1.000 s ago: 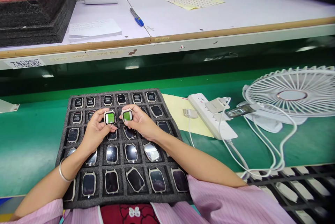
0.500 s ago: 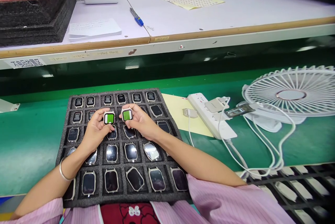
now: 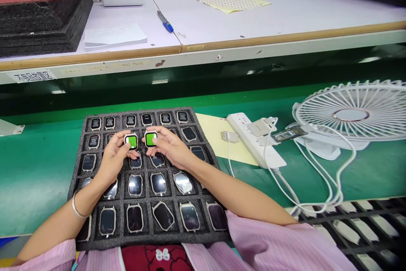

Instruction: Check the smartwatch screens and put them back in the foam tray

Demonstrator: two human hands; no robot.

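My left hand (image 3: 116,152) grips a smartwatch (image 3: 131,141) without a strap, its screen lit green and white, with the thumb at the screen's left side. In my right hand (image 3: 171,146) is a second smartwatch (image 3: 151,138), also lit mostly green, and the right thumb lies on its screen. Both are held side by side above a dark foam tray (image 3: 146,197) with square compartments. Strapless watches fill many compartments. Along the back row, watches such as this one (image 3: 130,121) show white text; nearer ones (image 3: 135,218) have dark screens. My hands and forearms hide some compartments.
A white power strip (image 3: 253,140) with plugs and cables stands right of the tray, beside a white fan (image 3: 352,114). Another tray (image 3: 364,231) sits at lower right. The raised shelf (image 3: 203,30) carries a blue pen (image 3: 165,21), papers (image 3: 114,35) and foam blocks (image 3: 41,21).
Both thumbs have shifted over the watch screens; the left one has risen from below its watch. The right watch has moved slightly left, and more green shows on its screen.
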